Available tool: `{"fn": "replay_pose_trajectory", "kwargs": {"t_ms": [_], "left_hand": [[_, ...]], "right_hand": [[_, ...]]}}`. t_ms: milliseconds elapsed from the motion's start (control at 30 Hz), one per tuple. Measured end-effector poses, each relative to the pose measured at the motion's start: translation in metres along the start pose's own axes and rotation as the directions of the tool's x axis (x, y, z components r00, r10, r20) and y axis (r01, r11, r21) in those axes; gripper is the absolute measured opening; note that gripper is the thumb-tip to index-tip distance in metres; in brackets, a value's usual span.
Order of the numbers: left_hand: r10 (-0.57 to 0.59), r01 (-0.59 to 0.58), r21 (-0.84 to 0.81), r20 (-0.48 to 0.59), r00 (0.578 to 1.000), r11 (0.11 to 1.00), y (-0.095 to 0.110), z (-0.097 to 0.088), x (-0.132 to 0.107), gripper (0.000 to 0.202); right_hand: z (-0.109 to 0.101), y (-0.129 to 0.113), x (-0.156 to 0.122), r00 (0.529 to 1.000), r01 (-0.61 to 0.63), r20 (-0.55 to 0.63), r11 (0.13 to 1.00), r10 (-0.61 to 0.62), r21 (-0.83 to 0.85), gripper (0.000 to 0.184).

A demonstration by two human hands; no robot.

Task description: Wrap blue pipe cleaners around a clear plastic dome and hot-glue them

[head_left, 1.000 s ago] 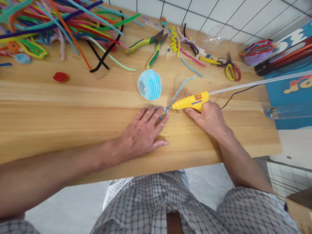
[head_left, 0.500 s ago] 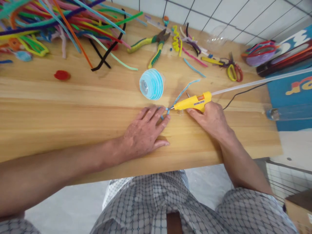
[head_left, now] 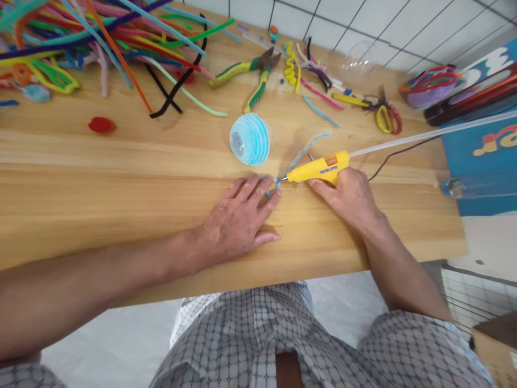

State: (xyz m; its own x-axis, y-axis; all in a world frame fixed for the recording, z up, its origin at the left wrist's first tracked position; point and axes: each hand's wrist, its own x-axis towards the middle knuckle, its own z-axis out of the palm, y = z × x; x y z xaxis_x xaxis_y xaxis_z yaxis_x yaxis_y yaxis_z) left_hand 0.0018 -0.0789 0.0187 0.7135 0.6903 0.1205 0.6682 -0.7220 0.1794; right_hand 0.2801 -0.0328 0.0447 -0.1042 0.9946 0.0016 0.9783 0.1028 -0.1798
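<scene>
My left hand lies flat on the wooden table, fingers stretched out, their tips pressing down the end of a light blue pipe cleaner. My right hand grips a yellow hot glue gun. The gun's nozzle points left and touches the pipe cleaner right at my left fingertips. A small cup wrapped in light blue pipe cleaner lies on its side just beyond my left hand.
A big heap of coloured pipe cleaners fills the far left. Green-handled pliers, scissors, a red cap and short scraps lie along the back. The gun's cord runs right. A blue box stands at the right.
</scene>
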Motion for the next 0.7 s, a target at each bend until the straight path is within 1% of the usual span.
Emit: {"fn": "replay_pose_trajectory", "kwargs": {"t_ms": [200, 367, 533, 700], "left_hand": [[0.001, -0.001, -0.018, -0.004, 1.0, 1.0, 0.0002, -0.0002, -0.0004, 0.081], [0.0, 0.0, -0.002, -0.009, 1.0, 1.0, 0.0002, 0.0006, -0.0004, 0.081], [0.005, -0.006, -0.035, -0.01, 1.0, 0.999, -0.0004, 0.0019, -0.0005, 0.082], [0.007, -0.007, -0.029, -0.01, 1.0, 1.0, -0.0001, 0.0018, -0.001, 0.084]], "right_hand": [[-0.0031, -0.0017, 0.0013, 0.999, -0.015, 0.047, 0.999, 0.016, -0.034, 0.023], [-0.0025, -0.0038, 0.0008, 1.0, -0.014, 0.005, 1.0, 0.014, -0.021, 0.02], [-0.0001, -0.001, 0.0011, 0.999, -0.005, 0.034, 1.0, 0.005, -0.018, 0.025], [0.0021, 0.0006, 0.0011, 1.0, 0.018, -0.021, 1.0, -0.018, 0.023, 0.023]]}}
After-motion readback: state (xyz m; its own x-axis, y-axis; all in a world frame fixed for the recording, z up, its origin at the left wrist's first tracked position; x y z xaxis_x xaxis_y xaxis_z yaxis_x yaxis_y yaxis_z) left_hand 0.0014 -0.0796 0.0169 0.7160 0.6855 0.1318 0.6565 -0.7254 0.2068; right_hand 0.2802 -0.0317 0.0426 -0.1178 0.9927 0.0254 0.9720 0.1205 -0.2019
